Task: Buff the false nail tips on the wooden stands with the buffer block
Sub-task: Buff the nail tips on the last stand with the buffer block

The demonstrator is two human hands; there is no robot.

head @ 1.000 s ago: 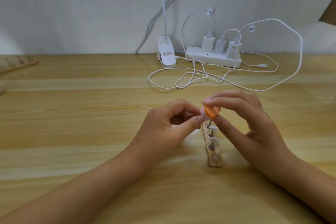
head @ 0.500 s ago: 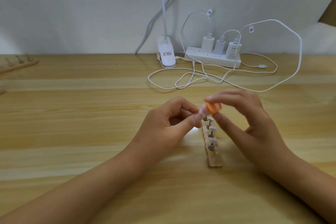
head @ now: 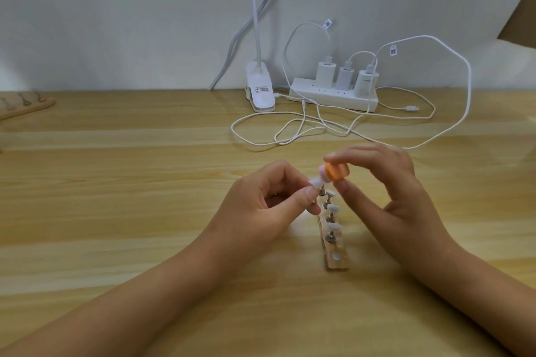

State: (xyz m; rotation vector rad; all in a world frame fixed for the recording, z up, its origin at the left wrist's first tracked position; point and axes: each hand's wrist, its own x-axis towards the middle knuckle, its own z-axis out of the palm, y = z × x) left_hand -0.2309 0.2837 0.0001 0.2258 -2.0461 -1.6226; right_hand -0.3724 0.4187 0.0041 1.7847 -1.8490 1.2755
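A narrow wooden stand (head: 336, 259) lies on the table in front of me, running away from me, with several white false nail tips (head: 334, 226) on metal pegs. My left hand (head: 255, 209) pinches one white nail tip (head: 112, 182) on its peg, lifted just above the stand's far end. My right hand (head: 388, 197) grips the small orange buffer block (head: 423, 172) between thumb and fingers. The block's pink-white end touches the held tip. The nearest hole in the stand holds no peg.
A white power strip (head: 333, 94) with three chargers and loose white cables (head: 290, 130) lies behind my hands by the wall. A white clip lamp base (head: 260, 91) stands left of it. Another wooden stand (head: 26, 106) sits at the far left edge.
Both hands have shifted slightly up and left above the stand's far end. The buffer block has turned, its pink-white end now against the nail tip held by my left hand.
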